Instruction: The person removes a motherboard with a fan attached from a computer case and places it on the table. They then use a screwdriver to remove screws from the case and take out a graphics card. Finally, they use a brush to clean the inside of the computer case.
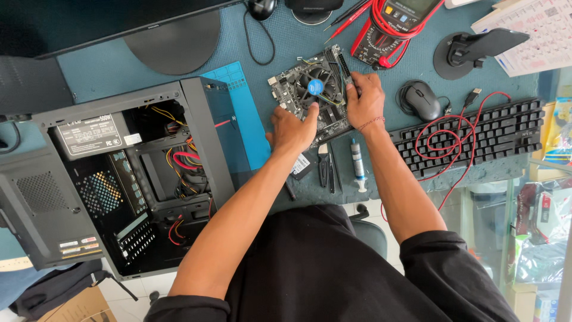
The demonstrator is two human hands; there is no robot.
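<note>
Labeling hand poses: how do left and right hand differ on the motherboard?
The left hand lies knuckles-up on the near edge of the motherboard, beside the cooler fan; the right hand works fingertips at the board's right edge. The right wrist wears a thread bracelet; the left is bare. Both touch the board.

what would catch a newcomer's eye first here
Mid-desk, both hands press on a motherboard with a blue-capped fan: left hand at its near edge, right hand at its right edge. To the left lies an open PC case; red leads loop over the keyboard on the right.
</note>
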